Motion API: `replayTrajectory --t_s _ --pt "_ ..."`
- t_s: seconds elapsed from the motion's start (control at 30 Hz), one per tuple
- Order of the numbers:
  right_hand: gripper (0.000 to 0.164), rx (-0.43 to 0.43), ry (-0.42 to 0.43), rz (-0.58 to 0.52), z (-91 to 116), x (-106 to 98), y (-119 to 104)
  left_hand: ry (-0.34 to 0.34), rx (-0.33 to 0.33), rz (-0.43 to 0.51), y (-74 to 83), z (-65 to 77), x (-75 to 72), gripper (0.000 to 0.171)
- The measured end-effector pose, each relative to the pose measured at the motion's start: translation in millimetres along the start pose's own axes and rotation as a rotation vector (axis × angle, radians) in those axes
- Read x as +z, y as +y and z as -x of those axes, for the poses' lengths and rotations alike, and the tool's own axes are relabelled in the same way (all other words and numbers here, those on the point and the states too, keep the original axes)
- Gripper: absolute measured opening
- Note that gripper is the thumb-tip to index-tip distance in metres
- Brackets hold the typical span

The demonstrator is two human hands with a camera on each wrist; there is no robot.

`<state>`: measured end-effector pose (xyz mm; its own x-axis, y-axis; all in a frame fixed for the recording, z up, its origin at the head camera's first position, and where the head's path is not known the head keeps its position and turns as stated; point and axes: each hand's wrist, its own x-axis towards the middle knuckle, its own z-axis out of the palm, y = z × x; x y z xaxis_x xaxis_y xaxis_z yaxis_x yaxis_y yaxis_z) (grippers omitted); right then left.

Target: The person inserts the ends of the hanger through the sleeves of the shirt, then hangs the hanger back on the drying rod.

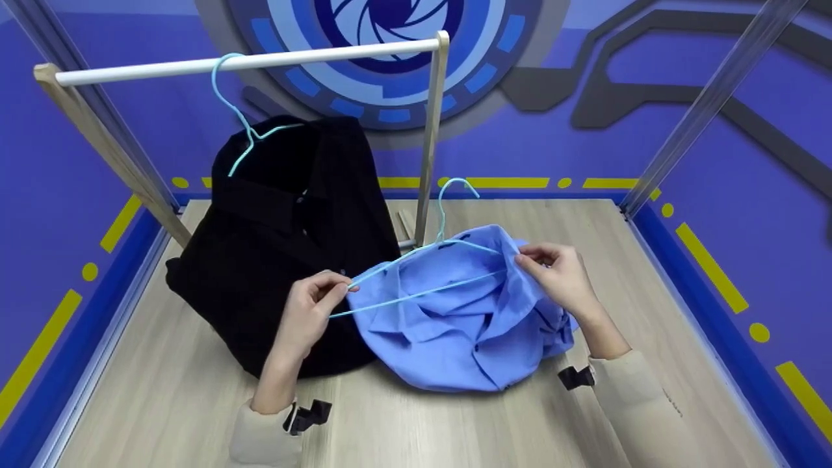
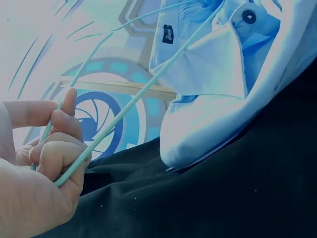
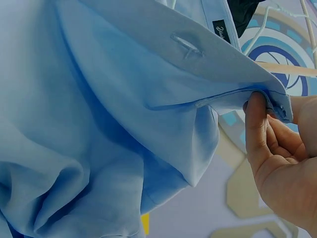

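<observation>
My left hand pinches the left end of a mint-green clothes hanger, and in the left wrist view its fingers curl around the thin bars. The hanger's hook stands up free of the rail. A light blue button shirt hangs bunched about the hanger, whose right end goes inside the neck opening and is hidden by cloth. My right hand pinches the shirt's edge at the collar between thumb and fingers. A dark label shows inside the neck.
Behind and left, a black shirt hangs on another mint-green hanger hooked over the white rail of a wooden-post rack. The blue shirt overlaps its right side. A wood-grain tabletop lies below, with blue printed panels around it.
</observation>
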<state>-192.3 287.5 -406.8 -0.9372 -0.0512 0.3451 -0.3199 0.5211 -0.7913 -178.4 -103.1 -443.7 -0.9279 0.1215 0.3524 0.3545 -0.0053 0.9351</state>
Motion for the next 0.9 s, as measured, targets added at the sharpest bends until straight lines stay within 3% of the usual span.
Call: replayTrajectory --t_s 0.9 --pt "0.008 -0.111 -0.052 -0.112 2 12 -17 0.013 -0.005 0.03 -17.3 -7.4 34.7 0.013"
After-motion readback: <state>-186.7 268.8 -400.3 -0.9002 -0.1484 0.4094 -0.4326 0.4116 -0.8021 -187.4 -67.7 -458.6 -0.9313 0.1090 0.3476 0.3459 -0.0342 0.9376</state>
